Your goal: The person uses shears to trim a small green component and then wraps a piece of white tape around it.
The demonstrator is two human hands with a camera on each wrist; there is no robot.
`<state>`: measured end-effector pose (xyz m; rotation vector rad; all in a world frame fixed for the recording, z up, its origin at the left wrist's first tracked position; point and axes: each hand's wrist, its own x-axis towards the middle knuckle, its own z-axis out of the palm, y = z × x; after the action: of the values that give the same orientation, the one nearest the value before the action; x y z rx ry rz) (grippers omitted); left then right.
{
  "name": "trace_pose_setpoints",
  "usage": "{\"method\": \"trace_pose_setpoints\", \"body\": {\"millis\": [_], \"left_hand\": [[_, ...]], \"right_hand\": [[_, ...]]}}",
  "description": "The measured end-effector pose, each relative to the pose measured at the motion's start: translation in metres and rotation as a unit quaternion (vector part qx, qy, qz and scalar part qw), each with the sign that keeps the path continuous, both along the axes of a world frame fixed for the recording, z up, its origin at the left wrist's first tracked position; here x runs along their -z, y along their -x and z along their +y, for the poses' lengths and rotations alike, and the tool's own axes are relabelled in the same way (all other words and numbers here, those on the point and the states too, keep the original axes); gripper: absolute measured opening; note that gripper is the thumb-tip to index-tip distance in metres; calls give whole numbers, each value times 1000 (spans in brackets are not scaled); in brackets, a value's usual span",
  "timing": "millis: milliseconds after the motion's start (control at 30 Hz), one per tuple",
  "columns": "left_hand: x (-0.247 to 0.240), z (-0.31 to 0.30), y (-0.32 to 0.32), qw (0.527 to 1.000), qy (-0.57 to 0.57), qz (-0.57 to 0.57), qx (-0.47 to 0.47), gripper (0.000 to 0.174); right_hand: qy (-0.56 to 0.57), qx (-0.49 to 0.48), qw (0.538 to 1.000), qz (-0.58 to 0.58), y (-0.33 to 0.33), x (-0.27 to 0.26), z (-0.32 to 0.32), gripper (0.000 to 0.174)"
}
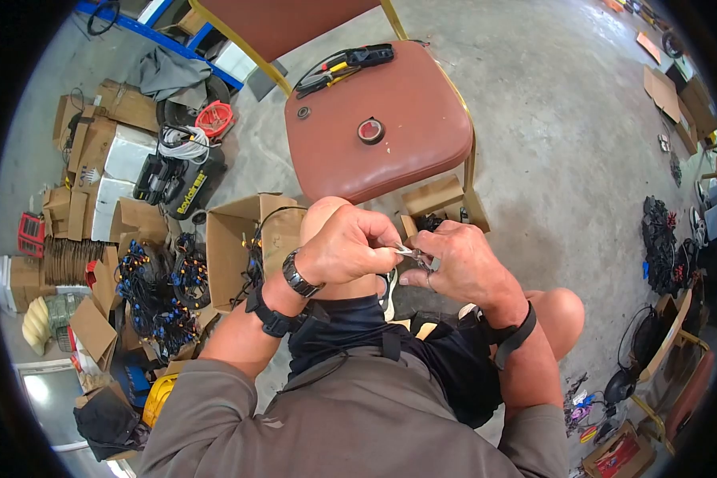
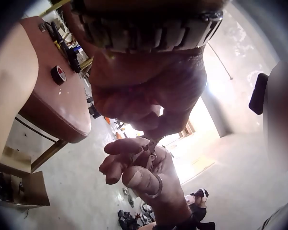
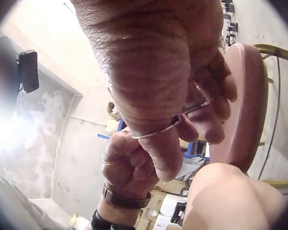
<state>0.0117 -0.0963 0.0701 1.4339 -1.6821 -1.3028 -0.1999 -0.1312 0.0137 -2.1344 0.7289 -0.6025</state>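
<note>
Over the lap, my left hand (image 1: 344, 245) and right hand (image 1: 468, 263) meet fingertip to fingertip. A pair of small metal scissors (image 1: 429, 261) is in the right hand, a thin loop round the thumb, as the right wrist view also shows at the metal loop (image 3: 156, 132). Left thumb and forefinger pinch a small pale piece (image 1: 404, 250) at the scissors' front end; its kind cannot be told. In the left wrist view the scissors' pivot (image 2: 152, 156) shows just below the left fingertips; the left hand mostly hides the blades.
Ahead stands a red-brown padded chair (image 1: 422, 119). On its seat lie a tape roll (image 1: 370, 131), a small dark ring (image 1: 303, 113), yellow-handled pliers (image 1: 338, 72) and a black tool (image 1: 370, 55). Open cardboard boxes (image 1: 233, 247), cable bundles (image 1: 147, 291) and a black compressor (image 1: 187, 187) crowd the left.
</note>
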Motion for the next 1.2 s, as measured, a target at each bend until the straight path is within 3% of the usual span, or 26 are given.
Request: {"method": "trace_pose_setpoints", "body": {"millis": [200,300,500,733,1200], "left_hand": [[5,1,2,1000,10,3,-4,4],[2,0,1,1000,5,6,0,4],[5,-1,-3,1000,14,11,4,4],[6,-2,-3,1000,6,20,-4,5],[5,0,2,999,-8,43,-31,4]], "right_hand": [[51,8,999,-15,0,4,0,38],[26,3,999,22,2,-3,-1,31],[35,38,998,-28,-1,3,0,37],[41,34,999,6,2,1,-2,32],[53,39,997,-27,2,7,-1,41]]}}
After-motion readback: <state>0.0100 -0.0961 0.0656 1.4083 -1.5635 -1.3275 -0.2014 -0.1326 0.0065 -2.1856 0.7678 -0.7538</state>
